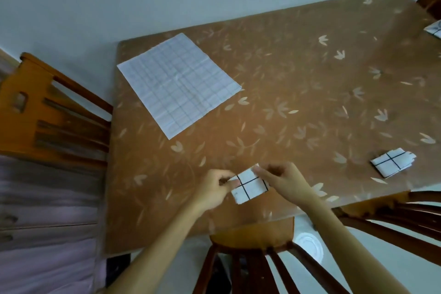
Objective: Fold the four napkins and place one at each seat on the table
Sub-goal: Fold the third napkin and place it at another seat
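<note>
1. Nearest you, the wooden chair with the curved top rail stands pushed against the near edge of the table. A second wooden chair stands at the near right corner.

2. Your left hand and right hand are over the near edge, above the first chair. Both grasp the small folded napkin:
   - The left thumb and curled fingers pinch its left edge.
   - The right fingers are curled and pinch its upper right edge.
   - The napkin shows a black cross of lines on its white top face. Whether it lies on the tablecloth or is lifted just clear of it cannot be told.

3. To your right, a second folded napkin lies flat on the table in front of the right-hand chair, well apart from your hands.

4. Farther off, towards the far left corner, an unfolded checked napkin lies spread flat, set diagonally. An orange-brown chair stands at that left end of the table.

5. At the far right edge of the view, part of a third folded napkin lies on the table, near a dark chair.
</note>
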{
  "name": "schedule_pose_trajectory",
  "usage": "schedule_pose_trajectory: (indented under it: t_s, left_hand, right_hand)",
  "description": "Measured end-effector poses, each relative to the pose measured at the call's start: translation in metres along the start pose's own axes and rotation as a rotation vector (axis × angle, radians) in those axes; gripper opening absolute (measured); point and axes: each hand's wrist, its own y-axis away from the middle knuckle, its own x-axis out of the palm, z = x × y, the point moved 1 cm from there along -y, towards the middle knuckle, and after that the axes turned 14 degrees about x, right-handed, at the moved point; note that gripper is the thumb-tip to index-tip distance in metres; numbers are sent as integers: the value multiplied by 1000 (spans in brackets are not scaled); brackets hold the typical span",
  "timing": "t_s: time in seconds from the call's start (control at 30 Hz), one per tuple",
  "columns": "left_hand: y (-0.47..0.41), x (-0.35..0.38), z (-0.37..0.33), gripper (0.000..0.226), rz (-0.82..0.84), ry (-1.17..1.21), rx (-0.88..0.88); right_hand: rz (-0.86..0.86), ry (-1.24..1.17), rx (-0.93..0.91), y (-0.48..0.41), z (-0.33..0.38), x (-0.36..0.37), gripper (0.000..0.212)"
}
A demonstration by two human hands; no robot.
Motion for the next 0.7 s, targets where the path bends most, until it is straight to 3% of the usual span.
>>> schedule_pose_trajectory:
  t_s: [0.1, 0.2, 0.23, 0.3, 0.4, 0.53, 0.7]
  left_hand:
    - [-17, 8, 31, 14, -117, -131, -40]
    - [-22, 26, 53, 32, -322, -388, -68]
    - [-20, 35, 59, 39, -312, -550, -25]
    - [-14, 53, 69, 48, -236, -799, 163]
    - [-7, 75, 90, 32, -190, -869, 390]
    - [-1, 76, 106, 30, -159, -952, 403]
    - [1, 69, 114, 44, -76, -1061, 349]
  right_hand:
    - [-38, 167, 16, -33, -24, 23, 46]
    - [-93, 217, 68, -56, -40, 47, 28]
    - [-112, 237, 57, -60, -45, 53, 17]
    - [-147, 261, 28, -62, -52, 62, 16]
    - [-218, 344, -43, -61, -59, 67, 21]
    - [-320, 423, -46, -65, -66, 70, 30]
    - [-431, 440, -46, -72, -70, 76, 35]
